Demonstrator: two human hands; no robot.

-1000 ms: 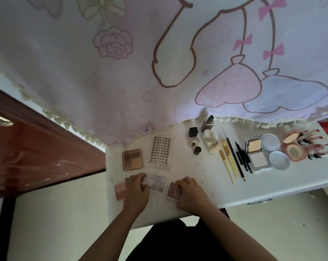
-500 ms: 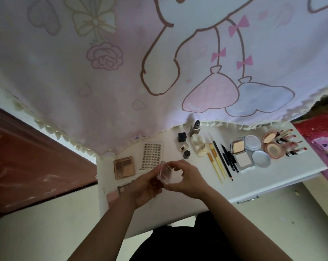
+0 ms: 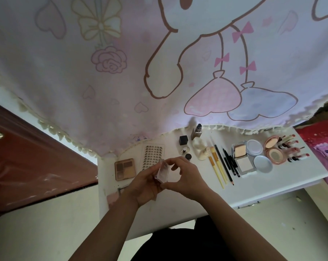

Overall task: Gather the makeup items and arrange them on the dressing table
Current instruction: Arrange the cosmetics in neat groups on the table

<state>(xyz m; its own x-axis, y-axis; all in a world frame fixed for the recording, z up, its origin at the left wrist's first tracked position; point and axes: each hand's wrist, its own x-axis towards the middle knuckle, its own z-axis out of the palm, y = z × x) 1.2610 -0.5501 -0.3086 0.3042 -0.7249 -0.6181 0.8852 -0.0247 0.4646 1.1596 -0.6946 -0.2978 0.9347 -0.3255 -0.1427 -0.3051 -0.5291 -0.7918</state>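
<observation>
One cam only, head-worn, wide-angle: looks fwd & steeply down onto the white rectangular dressing table point(image 3: 268, 183) from near, above its front edge. Table sits low-centre, skewed in frame. Pink cartoon-print fabric curtain point(image 3: 121, 81) behind table fills the top half; reddish-brown wooden door point(image 3: 27, 166) shows left of table.

Case point(image 3: 162, 171): clear glossy plastic. Worktop point(image 3: 253, 187): smooth white, matt. Curtain point(image 3: 121, 72): printed cloth, fringed hem. Door point(image 3: 37, 166): glossy wood.
</observation>
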